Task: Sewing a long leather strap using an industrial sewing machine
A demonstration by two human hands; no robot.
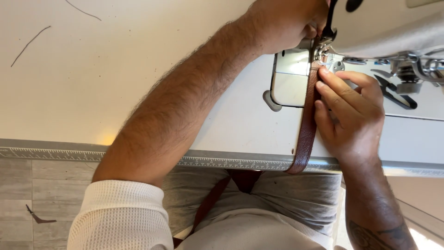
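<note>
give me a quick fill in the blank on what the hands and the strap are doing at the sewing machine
1. The strap running under the sewing machine is ____ in colour.
2. The right hand presses its fingertips on the strap's ____ edge.
3. The left hand reaches up beside the machine's ____.
4. The strap hangs off the table edge, which carries a printed ____.

Missing words: brown; right; needle area; ruler scale
</note>
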